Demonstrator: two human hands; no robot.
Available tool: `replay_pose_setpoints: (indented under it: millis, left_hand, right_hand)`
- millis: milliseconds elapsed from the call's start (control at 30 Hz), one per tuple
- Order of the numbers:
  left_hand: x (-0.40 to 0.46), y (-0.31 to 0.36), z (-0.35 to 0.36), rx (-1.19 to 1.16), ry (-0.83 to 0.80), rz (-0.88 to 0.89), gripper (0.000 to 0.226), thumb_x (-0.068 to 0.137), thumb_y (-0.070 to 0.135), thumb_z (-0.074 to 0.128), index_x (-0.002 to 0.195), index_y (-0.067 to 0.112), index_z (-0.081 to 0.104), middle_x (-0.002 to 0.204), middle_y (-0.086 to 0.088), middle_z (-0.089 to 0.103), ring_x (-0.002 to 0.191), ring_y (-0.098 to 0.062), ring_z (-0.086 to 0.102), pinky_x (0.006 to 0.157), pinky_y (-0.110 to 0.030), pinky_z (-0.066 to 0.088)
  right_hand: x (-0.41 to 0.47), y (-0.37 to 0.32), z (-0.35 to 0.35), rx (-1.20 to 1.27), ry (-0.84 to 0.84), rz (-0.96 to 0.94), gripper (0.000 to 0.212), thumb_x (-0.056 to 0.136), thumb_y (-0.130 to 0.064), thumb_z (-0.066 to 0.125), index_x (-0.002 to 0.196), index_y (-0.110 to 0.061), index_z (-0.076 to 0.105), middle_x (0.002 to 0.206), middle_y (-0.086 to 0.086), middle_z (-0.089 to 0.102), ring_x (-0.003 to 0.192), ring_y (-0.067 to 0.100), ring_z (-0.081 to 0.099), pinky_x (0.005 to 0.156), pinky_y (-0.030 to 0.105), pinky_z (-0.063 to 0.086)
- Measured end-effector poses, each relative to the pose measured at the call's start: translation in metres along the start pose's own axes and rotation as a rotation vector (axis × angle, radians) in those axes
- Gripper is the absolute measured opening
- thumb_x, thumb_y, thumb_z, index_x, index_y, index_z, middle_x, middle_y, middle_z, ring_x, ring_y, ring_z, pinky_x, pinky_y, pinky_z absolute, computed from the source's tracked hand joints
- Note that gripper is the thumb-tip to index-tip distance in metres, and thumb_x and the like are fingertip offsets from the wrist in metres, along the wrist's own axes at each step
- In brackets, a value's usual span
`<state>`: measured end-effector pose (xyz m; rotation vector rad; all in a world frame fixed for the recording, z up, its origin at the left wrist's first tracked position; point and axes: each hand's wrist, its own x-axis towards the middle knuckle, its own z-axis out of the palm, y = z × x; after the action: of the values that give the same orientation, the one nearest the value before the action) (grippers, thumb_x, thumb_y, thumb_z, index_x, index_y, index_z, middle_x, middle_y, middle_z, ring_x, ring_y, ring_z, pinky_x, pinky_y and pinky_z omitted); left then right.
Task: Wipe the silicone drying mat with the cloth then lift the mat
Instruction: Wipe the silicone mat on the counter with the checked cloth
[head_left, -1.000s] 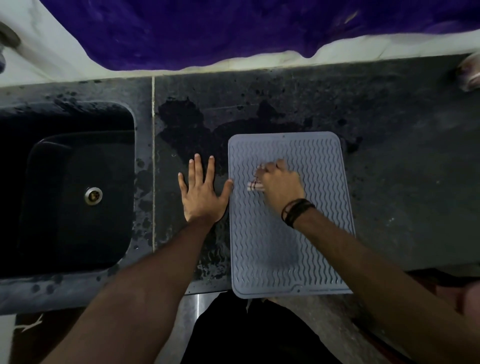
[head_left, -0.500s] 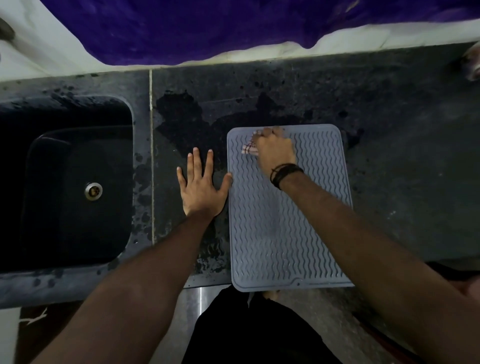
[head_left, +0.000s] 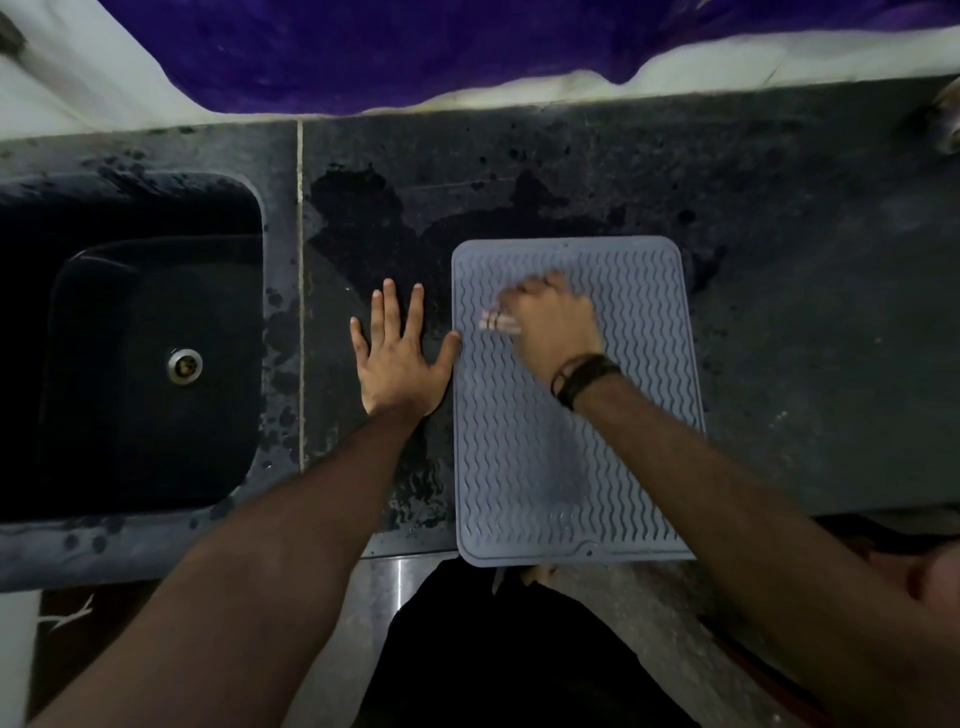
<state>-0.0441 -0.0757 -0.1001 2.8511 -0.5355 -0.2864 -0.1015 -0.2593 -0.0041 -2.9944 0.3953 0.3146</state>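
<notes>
Wiping step, in progress: our right hand closed on cloth, upper part of mat, flat on worktop. Left hand splayed wide, thumb touching mat's edge. Next, we judge: finish strokes, then grip an edge.

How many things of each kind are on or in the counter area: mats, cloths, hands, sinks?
Mats: 1, the grey silicone mat
Cloths: 1, the cloth under the right hand
Hands: 2, with the left hand flat on the counter
Sinks: 1, the dark sink
Total: 5
</notes>
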Motion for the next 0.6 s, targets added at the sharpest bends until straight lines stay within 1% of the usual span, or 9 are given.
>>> replay_pose_setpoints:
  millis: [67, 167, 233, 333, 400, 467, 533, 600]
  left_hand:
    - [0.000, 0.000, 0.000, 0.003, -0.007, 0.000, 0.081, 0.098, 0.075, 0.023, 0.165, 0.033, 0.005, 0.173, -0.002, -0.006, 0.159, -0.019, -0.008, 0.127, -0.052, -0.005]
    - [0.001, 0.000, -0.001, 0.008, -0.008, 0.002, 0.081, 0.098, 0.075, 0.023, 0.165, 0.032, 0.005, 0.173, -0.002, -0.006, 0.159, -0.019, -0.008, 0.127, -0.052, -0.005]
    - [0.001, -0.001, 0.000, 0.014, 0.000, 0.002, 0.081, 0.098, 0.075, 0.023, 0.165, 0.032, 0.006, 0.173, -0.002, -0.005, 0.159, -0.019, -0.007, 0.127, -0.052, -0.004]
    - [0.000, -0.001, 0.002, 0.019, 0.008, 0.003, 0.081, 0.098, 0.075, 0.023, 0.165, 0.032, 0.007, 0.173, -0.003, -0.003, 0.159, -0.020, -0.005, 0.127, -0.053, -0.003]
    - [0.000, -0.001, 0.001, 0.012, 0.009, 0.007, 0.081, 0.099, 0.074, 0.024, 0.165, 0.032, 0.007, 0.173, -0.004, -0.003, 0.159, -0.021, -0.005, 0.127, -0.053, -0.004]
    - [0.000, -0.001, 0.001, 0.010, 0.000, 0.007, 0.081, 0.099, 0.074, 0.024, 0.165, 0.032, 0.007, 0.173, -0.004, -0.004, 0.159, -0.020, -0.006, 0.127, -0.052, -0.005]
    - [0.000, -0.002, 0.001, 0.016, -0.007, 0.002, 0.081, 0.099, 0.075, 0.024, 0.165, 0.032, 0.006, 0.173, -0.003, -0.005, 0.159, -0.020, -0.008, 0.127, -0.052, -0.006]
    - [-0.001, -0.001, 0.000, 0.011, -0.009, -0.001, 0.081, 0.098, 0.075, 0.024, 0.165, 0.032, 0.006, 0.173, -0.003, -0.006, 0.159, -0.020, -0.008, 0.127, -0.053, -0.006]
  right_hand:
    - [0.025, -0.001, -0.002, -0.009, 0.012, 0.014, 0.046, 0.082, -0.007, 0.059, 0.126, -0.019, 0.055, 0.127, 0.005, 0.054, 0.126, 0.029, 0.038, 0.082, 0.045, 0.049]
    - [0.034, -0.008, 0.004, -0.081, -0.036, 0.008, 0.044, 0.085, -0.006, 0.055, 0.128, -0.014, 0.053, 0.129, 0.009, 0.052, 0.127, 0.030, 0.037, 0.080, 0.044, 0.050]
    - [0.018, -0.010, 0.010, -0.099, -0.052, -0.013, 0.046, 0.086, -0.010, 0.056, 0.132, -0.012, 0.049, 0.133, 0.010, 0.048, 0.131, 0.030, 0.033, 0.078, 0.044, 0.050]
    - [-0.027, -0.008, 0.023, -0.032, -0.063, -0.057, 0.054, 0.084, -0.015, 0.062, 0.136, -0.013, 0.046, 0.139, 0.009, 0.044, 0.134, 0.031, 0.030, 0.083, 0.045, 0.049]
    - [-0.062, -0.006, 0.035, -0.002, -0.017, -0.096, 0.058, 0.078, -0.017, 0.069, 0.132, -0.012, 0.051, 0.136, 0.009, 0.050, 0.130, 0.032, 0.038, 0.084, 0.046, 0.050]
    - [-0.092, -0.006, 0.046, 0.001, 0.022, -0.115, 0.059, 0.067, -0.016, 0.077, 0.123, -0.011, 0.060, 0.127, 0.009, 0.058, 0.120, 0.033, 0.049, 0.077, 0.045, 0.053]
    - [-0.116, -0.008, 0.053, 0.003, 0.031, -0.120, 0.057, 0.061, -0.013, 0.078, 0.116, -0.011, 0.064, 0.121, 0.009, 0.061, 0.112, 0.033, 0.054, 0.072, 0.044, 0.055]
    - [-0.129, -0.009, 0.051, 0.016, -0.001, -0.113, 0.055, 0.061, -0.011, 0.078, 0.114, -0.013, 0.066, 0.116, 0.008, 0.064, 0.109, 0.033, 0.056, 0.069, 0.044, 0.055]
